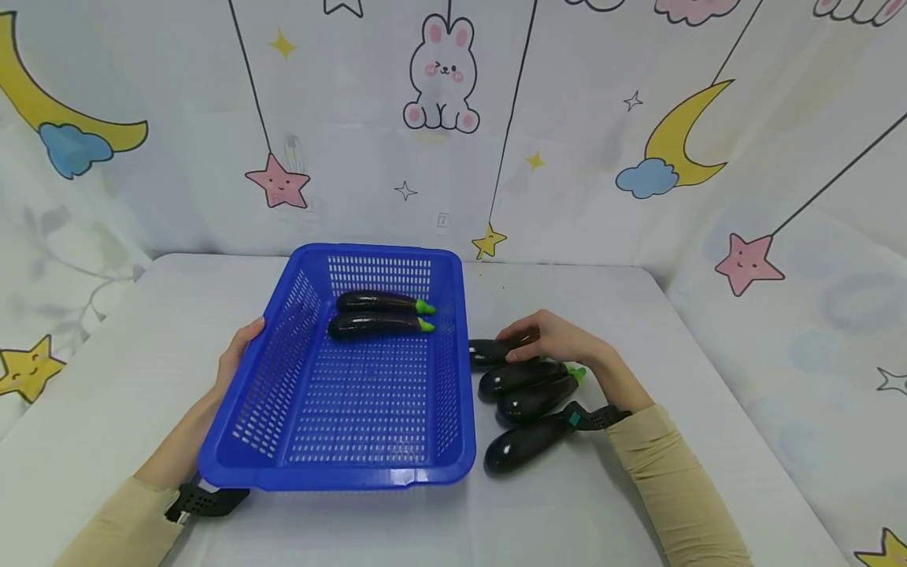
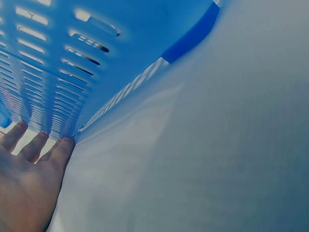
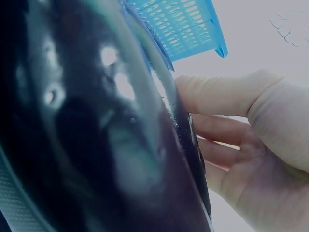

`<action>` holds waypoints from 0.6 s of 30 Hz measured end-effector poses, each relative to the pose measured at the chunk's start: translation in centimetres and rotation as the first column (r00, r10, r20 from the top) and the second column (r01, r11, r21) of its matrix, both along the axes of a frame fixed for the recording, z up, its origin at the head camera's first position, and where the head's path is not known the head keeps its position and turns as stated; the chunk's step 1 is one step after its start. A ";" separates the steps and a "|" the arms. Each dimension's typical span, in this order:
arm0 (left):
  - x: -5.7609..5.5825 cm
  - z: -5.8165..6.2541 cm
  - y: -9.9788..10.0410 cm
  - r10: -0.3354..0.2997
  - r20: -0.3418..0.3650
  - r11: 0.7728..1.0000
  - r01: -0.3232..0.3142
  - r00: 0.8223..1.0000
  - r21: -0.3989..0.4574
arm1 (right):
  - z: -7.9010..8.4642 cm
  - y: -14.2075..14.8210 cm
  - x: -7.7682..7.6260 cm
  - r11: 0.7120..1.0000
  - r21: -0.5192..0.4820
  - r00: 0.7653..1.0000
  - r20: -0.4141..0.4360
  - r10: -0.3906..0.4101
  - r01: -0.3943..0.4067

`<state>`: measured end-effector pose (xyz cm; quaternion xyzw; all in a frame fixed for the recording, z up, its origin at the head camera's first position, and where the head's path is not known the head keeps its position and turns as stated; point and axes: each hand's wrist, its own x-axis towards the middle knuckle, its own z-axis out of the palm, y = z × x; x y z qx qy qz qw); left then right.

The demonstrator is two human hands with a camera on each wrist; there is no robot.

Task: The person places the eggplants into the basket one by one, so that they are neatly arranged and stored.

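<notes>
A blue plastic basket with slotted walls stands on the white table; inside it, two dark eggplants with green stems lie side by side toward the far end. My left hand is at the basket's left wall, and its extended fingertips touch the slotted side from outside. To the right of the basket, my right hand grips an eggplant between thumb and fingers. In the right wrist view, a nearer eggplant fills the left side and partly covers the held one.
Three more eggplants lie close together on the table right of the basket, the nearest eggplant under my right wrist strap. A printed cloth backdrop rises behind the white table.
</notes>
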<state>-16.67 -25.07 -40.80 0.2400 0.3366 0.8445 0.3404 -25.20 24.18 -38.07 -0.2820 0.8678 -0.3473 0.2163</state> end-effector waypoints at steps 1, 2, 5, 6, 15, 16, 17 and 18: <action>0.0 0.0 0.1 -0.008 0.004 1.000 0.008 1.000 0.012 | 0.1 0.0 0.0 1.000 -0.001 1.000 -0.004 0.000 0.000; 0.0 0.1 0.1 -0.017 0.007 1.000 0.017 1.000 0.023 | 0.1 0.1 0.0 1.000 -0.003 1.000 -0.005 -0.002 0.002; -0.1 0.1 0.2 -0.028 0.007 0.999 0.028 1.000 0.040 | 0.4 0.2 0.1 1.000 -0.012 1.000 -0.018 -0.007 0.007; -0.2 0.1 0.2 -0.030 0.008 0.999 0.030 1.000 0.040 | 0.4 0.3 0.1 1.000 -0.015 1.000 -0.021 -0.009 0.009; -0.3 -0.4 -0.2 -0.014 -0.005 1.000 0.014 1.000 -0.005 | 1.0 0.5 0.1 1.000 -0.013 0.999 -0.029 -0.019 0.018; -0.3 -0.4 -0.3 -0.011 -0.003 1.000 0.011 1.000 -0.007 | 1.0 0.5 0.1 1.000 -0.010 0.999 -0.031 -0.021 0.021; -0.4 -0.5 -0.3 -0.008 0.001 1.000 0.008 1.000 -0.008 | 1.0 0.5 0.1 1.000 -0.008 0.999 -0.031 -0.025 0.025; -0.4 -0.6 -0.3 -0.005 0.001 1.000 0.005 1.000 -0.009 | 1.1 0.5 0.1 1.000 -0.005 0.999 -0.034 -0.027 0.027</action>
